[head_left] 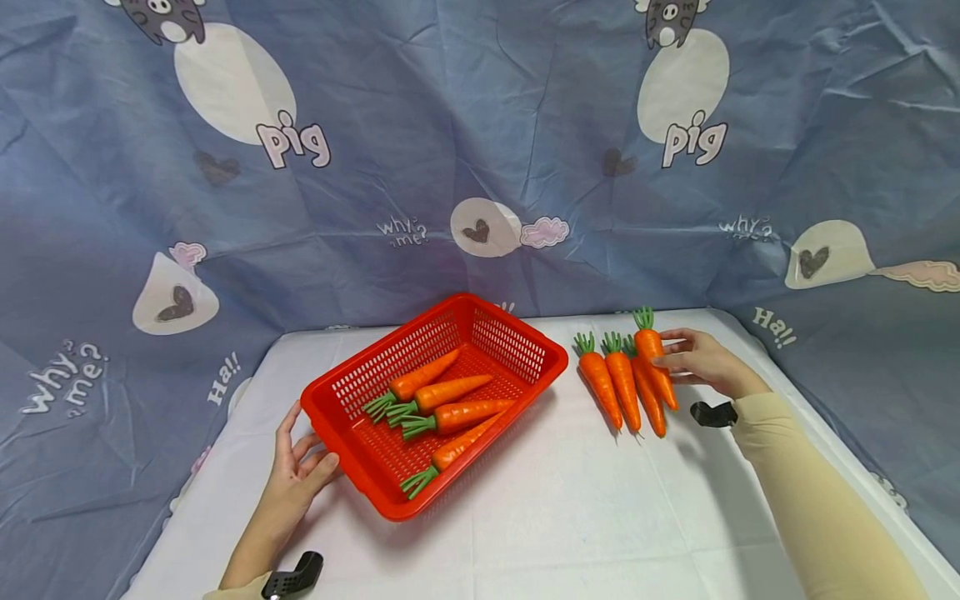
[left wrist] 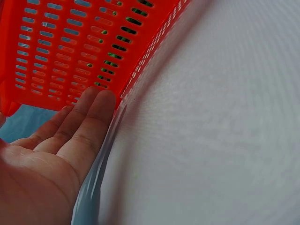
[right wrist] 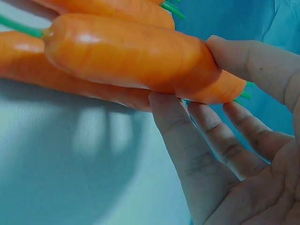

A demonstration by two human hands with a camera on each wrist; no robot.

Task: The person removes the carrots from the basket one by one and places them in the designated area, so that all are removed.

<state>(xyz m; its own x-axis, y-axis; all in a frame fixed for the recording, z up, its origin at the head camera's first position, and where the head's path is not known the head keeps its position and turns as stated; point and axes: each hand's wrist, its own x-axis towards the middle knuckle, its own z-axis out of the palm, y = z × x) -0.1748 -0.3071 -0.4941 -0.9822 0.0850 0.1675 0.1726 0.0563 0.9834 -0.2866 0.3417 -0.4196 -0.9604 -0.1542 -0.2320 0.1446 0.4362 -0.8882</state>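
Note:
A red plastic basket (head_left: 433, 316) with perforated walls stands on the table's left half, holding several orange carrots (head_left: 450, 416) with green tops. My left hand (head_left: 296, 475) is at its near left end. In the left wrist view, nearly straight fingers (left wrist: 86, 124) touch the outer wall low down, and in the head view the thumb reaches the rim. On the right, my right hand (head_left: 701, 360) holds a carrot (right wrist: 126, 51) between thumb and fingers near its green-topped end. That carrot overlaps the rightmost of three other carrots (head_left: 622, 379) lying side by side.
A white cloth (head_left: 570, 517) covers the table. Behind and beside it hangs a blue printed curtain (head_left: 405, 167). The group of carrots lies just right of the basket's far right corner. Black straps (head_left: 712, 414) circle both wrists.

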